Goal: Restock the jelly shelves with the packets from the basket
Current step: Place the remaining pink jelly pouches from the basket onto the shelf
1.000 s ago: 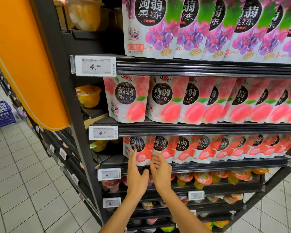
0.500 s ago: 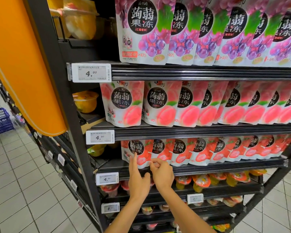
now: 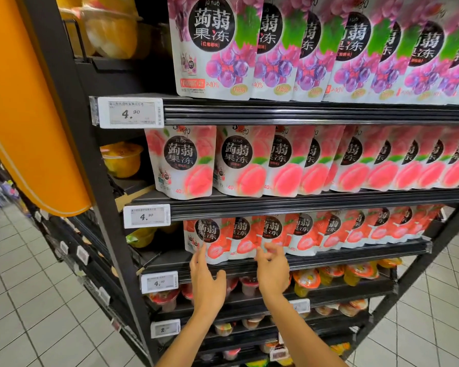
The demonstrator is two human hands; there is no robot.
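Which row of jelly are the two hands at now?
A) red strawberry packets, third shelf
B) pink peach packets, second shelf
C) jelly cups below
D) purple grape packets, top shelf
A: the left hand touches the leftmost strawberry packet with its fingertips, and the right hand is in front of the same row.

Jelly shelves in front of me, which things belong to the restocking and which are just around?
Job: strawberry packets, peach packets, grape packets, left hand, right hand.
Just there: jelly cups below, price tags, orange panel.
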